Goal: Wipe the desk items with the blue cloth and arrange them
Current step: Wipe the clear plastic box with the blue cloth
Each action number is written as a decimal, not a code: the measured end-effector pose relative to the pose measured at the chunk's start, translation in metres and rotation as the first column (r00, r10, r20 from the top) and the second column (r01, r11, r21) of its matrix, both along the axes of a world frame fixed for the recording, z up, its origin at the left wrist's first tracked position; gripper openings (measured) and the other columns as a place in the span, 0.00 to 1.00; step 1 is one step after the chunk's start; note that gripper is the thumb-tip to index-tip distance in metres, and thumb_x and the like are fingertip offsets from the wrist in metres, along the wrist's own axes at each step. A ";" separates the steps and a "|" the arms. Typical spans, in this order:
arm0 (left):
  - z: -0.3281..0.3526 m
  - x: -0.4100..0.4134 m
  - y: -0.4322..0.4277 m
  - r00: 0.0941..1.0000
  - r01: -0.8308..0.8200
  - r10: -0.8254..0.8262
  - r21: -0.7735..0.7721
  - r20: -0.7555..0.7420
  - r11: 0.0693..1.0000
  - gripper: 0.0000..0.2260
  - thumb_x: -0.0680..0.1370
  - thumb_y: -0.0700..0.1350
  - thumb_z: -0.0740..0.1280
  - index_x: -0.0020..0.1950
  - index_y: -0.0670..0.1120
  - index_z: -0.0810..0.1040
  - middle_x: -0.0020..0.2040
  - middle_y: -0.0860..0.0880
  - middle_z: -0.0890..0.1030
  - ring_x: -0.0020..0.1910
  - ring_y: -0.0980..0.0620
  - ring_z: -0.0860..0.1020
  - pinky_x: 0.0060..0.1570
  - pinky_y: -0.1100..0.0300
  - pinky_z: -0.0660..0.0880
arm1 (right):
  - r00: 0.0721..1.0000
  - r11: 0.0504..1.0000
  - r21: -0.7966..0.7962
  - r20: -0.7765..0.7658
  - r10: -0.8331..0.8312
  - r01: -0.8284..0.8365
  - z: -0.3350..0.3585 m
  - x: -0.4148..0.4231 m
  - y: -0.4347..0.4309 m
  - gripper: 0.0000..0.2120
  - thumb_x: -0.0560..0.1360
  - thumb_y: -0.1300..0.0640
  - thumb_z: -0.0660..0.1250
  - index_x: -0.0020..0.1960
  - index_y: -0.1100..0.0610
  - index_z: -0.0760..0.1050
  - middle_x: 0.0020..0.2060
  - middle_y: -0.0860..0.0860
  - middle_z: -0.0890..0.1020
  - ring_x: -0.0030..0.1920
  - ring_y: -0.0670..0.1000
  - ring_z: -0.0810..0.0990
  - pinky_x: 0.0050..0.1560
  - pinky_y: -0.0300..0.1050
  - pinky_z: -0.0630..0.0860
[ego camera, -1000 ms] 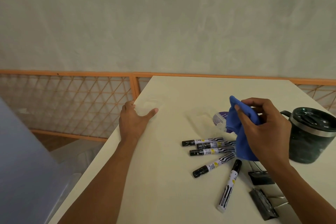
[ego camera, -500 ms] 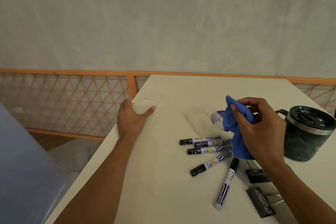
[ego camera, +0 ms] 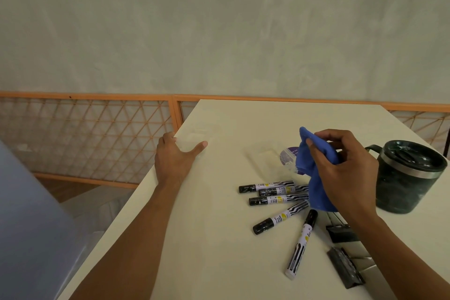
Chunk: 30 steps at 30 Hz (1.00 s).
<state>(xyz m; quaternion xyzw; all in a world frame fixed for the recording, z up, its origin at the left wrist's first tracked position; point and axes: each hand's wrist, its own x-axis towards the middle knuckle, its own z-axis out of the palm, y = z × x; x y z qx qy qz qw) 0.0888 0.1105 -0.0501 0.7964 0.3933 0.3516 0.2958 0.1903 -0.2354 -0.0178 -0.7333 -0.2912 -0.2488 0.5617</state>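
My right hand point(ego camera: 345, 173) grips the bunched blue cloth point(ego camera: 314, 178) above the desk, its lower part hanging over the ends of several black-capped markers point(ego camera: 272, 200) that lie fanned out on the cream desk point(ego camera: 194, 238). A clear tape dispenser with a purple label point(ego camera: 287, 157) lies just left of the cloth, partly hidden by it. A dark lidded mug point(ego camera: 406, 175) stands to the right of that hand. Two black binder clips point(ego camera: 343, 265) lie near the front right. My left hand point(ego camera: 174, 157) rests flat on the desk's left edge, thumb spread.
An orange lattice railing point(ego camera: 85, 136) runs behind and to the left of the desk, with a drop beyond the left edge. A plain wall fills the background. A grey-blue surface point(ego camera: 26, 226) sits at the lower left.
None in the hands or objects; only the view shifted slightly, with the cloth staying gripped in my right hand.
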 end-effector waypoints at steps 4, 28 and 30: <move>0.001 -0.001 -0.001 1.000 0.016 -0.016 0.003 -0.005 1.000 0.48 0.64 0.76 0.77 0.72 0.46 0.72 0.68 0.50 0.77 0.67 0.45 0.77 0.65 0.43 0.77 | 1.000 1.000 0.008 0.015 -0.004 0.003 0.002 -0.002 0.000 0.13 0.80 0.58 0.75 0.61 0.46 0.79 0.53 0.34 0.82 0.50 0.37 0.83 0.51 0.28 0.77; 0.009 0.038 -0.108 0.690 0.685 -0.714 -0.209 -0.123 0.698 0.62 0.60 0.74 0.82 0.87 0.60 0.54 0.84 0.59 0.61 0.80 0.58 0.64 0.79 0.49 0.67 | 0.998 0.998 0.060 -0.065 -0.008 0.012 0.004 0.004 -0.007 0.08 0.81 0.58 0.75 0.59 0.49 0.82 0.52 0.41 0.86 0.50 0.45 0.85 0.50 0.39 0.81; 0.009 0.041 -0.107 0.697 0.685 -0.711 -0.202 -0.096 0.700 0.60 0.62 0.70 0.83 0.87 0.58 0.57 0.82 0.60 0.66 0.76 0.59 0.69 0.77 0.51 0.70 | 0.997 0.998 0.066 -0.078 -0.001 0.007 0.003 0.005 -0.007 0.08 0.81 0.58 0.75 0.59 0.51 0.82 0.52 0.41 0.86 0.50 0.45 0.85 0.50 0.38 0.81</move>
